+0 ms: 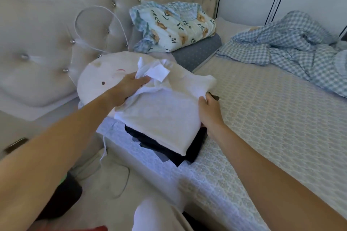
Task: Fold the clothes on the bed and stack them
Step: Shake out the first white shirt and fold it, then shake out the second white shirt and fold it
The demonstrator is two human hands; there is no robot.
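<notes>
- White top [161, 114], folded, sits on a stack of dark clothes [167, 146] at the near corner of the bed [272, 118], just beside a round cream cushion [105, 77].
- Fabric looks light, soft and floppy; probably slumps if lifted by one point. Best held at two opposite edges or from under the fold, so the layers don't slide apart.
- Neck end is bunched, with a white label [158, 72] sticking up; that end likely needs flattening.
- Left hand [129, 85]: fingers fairly straight, laid on the bunched neck fabric, pressing it down. Can't tell if the thumb pinches any cloth.
- Right hand [208, 107]: fingers curled round the top's right edge, pinching the cloth where it overhangs the dark stack.
- Dark pile underneath looks uneven, edges poking out toward the bed edge; may shift if the top is tugged sideways.
- Well apart: floral bundle [174, 26] by the headboard [47, 43], checked duvet [300, 52] crumpled at the far side.
</notes>
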